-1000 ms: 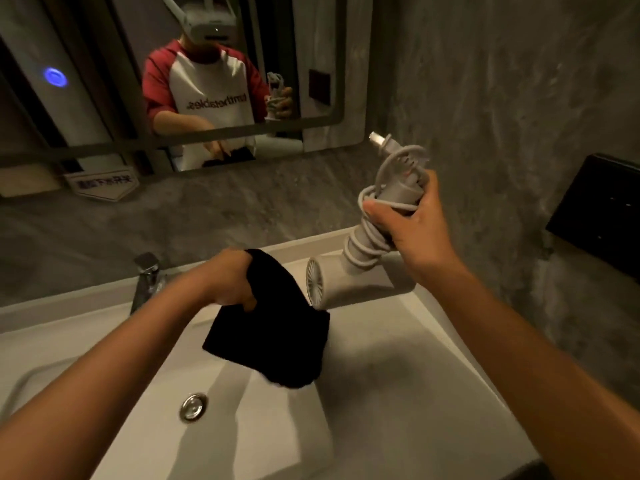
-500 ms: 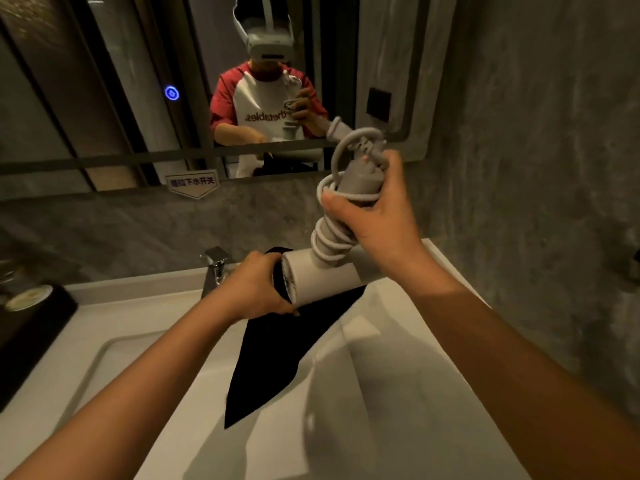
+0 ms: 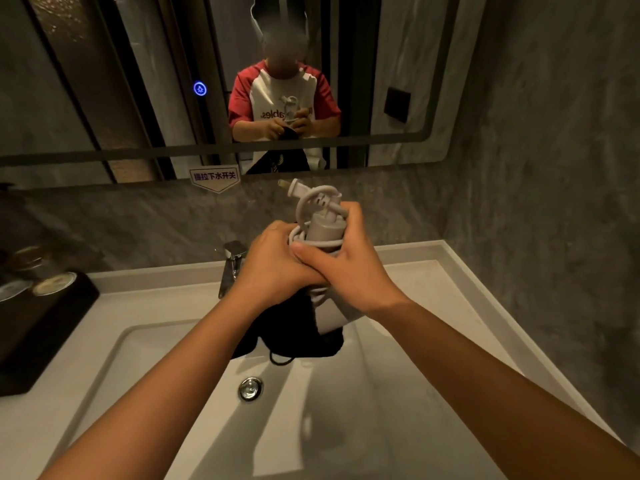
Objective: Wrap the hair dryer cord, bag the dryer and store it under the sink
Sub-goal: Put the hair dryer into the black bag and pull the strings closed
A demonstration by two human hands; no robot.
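A white hair dryer (image 3: 323, 233) stands handle-up above the white sink (image 3: 194, 393), its cord (image 3: 313, 199) coiled around the handle and the plug sticking out at the top. My right hand (image 3: 341, 268) grips the handle and cord. My left hand (image 3: 273, 268) presses against it and holds the black bag (image 3: 294, 330), which hangs below both hands. The dryer's barrel (image 3: 327, 318) shows pale against the bag's dark cloth; whether it lies inside the bag I cannot tell.
A chrome faucet (image 3: 232, 265) stands behind the basin, a drain plug (image 3: 250, 388) at its bottom. A dark tray (image 3: 38, 323) with round items sits on the counter at left. A mirror (image 3: 138, 81) spans the grey stone wall, which closes in on the right.
Both hands have come together over the basin's middle. The dryer swung from tilted to upright, and the bag now hangs bunched under it instead of draping long.
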